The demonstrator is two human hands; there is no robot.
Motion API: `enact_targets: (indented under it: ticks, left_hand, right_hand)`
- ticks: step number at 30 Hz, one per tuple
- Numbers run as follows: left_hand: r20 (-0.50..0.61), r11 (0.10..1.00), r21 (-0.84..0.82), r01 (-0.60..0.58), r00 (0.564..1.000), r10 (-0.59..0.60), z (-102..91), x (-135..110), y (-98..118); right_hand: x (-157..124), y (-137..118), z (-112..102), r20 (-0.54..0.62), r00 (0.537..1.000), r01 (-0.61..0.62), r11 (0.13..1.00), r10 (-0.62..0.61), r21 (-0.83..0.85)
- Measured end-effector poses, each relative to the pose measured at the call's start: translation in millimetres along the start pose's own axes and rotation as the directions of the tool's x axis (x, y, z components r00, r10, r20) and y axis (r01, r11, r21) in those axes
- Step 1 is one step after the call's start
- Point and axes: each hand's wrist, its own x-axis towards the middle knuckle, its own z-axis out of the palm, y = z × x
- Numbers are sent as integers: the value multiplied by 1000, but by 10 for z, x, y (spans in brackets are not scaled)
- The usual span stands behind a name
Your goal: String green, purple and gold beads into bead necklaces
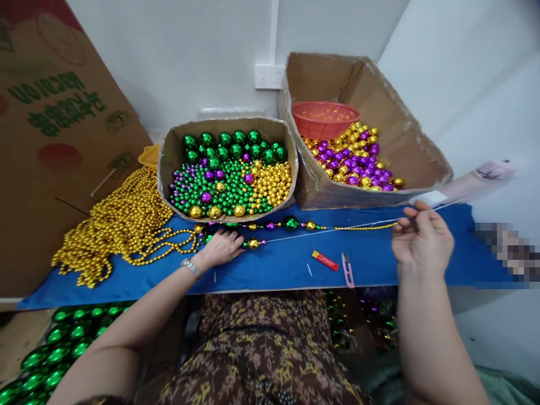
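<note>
My left hand (223, 248) lies low over the strung beads by the front of the bead box, its fingers curled down over part of the string. From there a beaded string (291, 224) of green, gold and purple beads runs right and ends in a thin gold bead chain. Below it a white thread (304, 236) stretches taut from a gold bead (253, 243) beside my left fingers. My right hand (424, 236) is raised at the right, fingers pinched together on the thread; the gold chain's end also meets it. The exact grip is partly hidden.
An open carton (228, 219) holds sorted beads; a bigger carton (350, 198) holds gold and purple beads and a red basket (324, 121). Gold bead strands (122, 219) heap at left. A red-yellow lighter (325, 260) and pink thread snips (347, 271) lie on the blue cloth (291, 270).
</note>
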Motion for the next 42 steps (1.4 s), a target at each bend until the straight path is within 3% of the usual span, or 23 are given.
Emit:
enact_targets:
  ticks: [2, 5, 8, 11, 13, 16, 20, 23, 25, 28, 31, 32, 33, 34, 36, 37, 38, 40, 42]
  left_hand:
    - [16, 998, 65, -2, 1000, 1, -54, -4, 48]
    - [31, 989, 136, -54, 998, 50, -229, -4, 173]
    - [-19, 990, 20, -142, 990, 143, -522, 53, 305]
    - [-157, 972, -171, -162, 978, 136, -849, 258, 337]
    - [-253, 952, -275, -138, 965, 67, -1021, 515, 266]
    - [-328, 935, -353, -31, 940, -93, -1158, 1085, 52]
    - [-346, 946, -260, 195, 895, -280, -1177, 1990, -203]
    - [-340, 938, -246, 244, 884, -320, -1157, 2521, -257]
    - [-322, 932, -264, 248, 888, -328, -1145, 2731, -249]
    - [-295, 917, -307, 256, 890, -347, -1151, 2822, -212]
    - [-307, 897, -362, 256, 876, -373, -1200, 2665, -135]
    - [-316, 864, -451, 225, 865, -390, -1218, 2562, -96]
    - [-313, 794, -585, 168, 856, -411, -1233, 2436, -48]
    - [-295, 640, -765, 67, 847, -442, -1241, 2291, 7]
    - [-179, 135, -982, -131, 867, -464, -1233, 1963, 133]
    - [-105, -92, -982, -165, 882, -460, -1216, 1796, 199]
    - [-30, -257, -953, -163, 891, -454, -1193, 1636, 263]
    - [101, -452, -882, -131, 885, -454, -1137, 1362, 375]
    - [184, -544, -832, -110, 870, -457, -1084, 1167, 456]
  right_hand:
    - [-123, -36, 72, 44, 999, -6, 1000, 5, 7]
    - [-386, -8, 166, 222, 975, 40, 998, -28, -51]
    - [-638, 121, 211, 352, 936, 77, 985, -19, -152]
    - [-814, 302, 211, 456, 890, 114, 959, 18, -261]
    - [-892, 416, 200, 516, 855, 141, 935, 51, -325]
    - [-975, 543, 187, 575, 809, 158, 900, 118, -407]
    - [-1066, 655, 203, 621, 764, 186, 861, 176, -473]
    - [-1103, 732, 231, 660, 728, 224, 845, 186, -486]
    - [-1100, 774, 244, 682, 709, 262, 832, 178, -489]
    - [-1072, 789, 243, 719, 681, 372, 781, 137, -502]
    - [-1046, 765, 237, 748, 661, 492, 719, 58, -491]
    - [-1042, 757, 240, 753, 657, 523, 701, 30, -485]
    - [-1041, 752, 245, 757, 653, 553, 684, -2, -475]
    - [-1043, 750, 254, 762, 646, 583, 669, -37, -461]
    - [-1058, 755, 279, 777, 619, 645, 639, -115, -419]
    - [-1072, 760, 293, 786, 600, 674, 623, -150, -396]
    - [-1089, 765, 307, 796, 580, 700, 608, -176, -376]
    - [-1135, 774, 331, 817, 540, 739, 579, -202, -345]
    - [-1190, 777, 347, 840, 501, 770, 551, -210, -321]
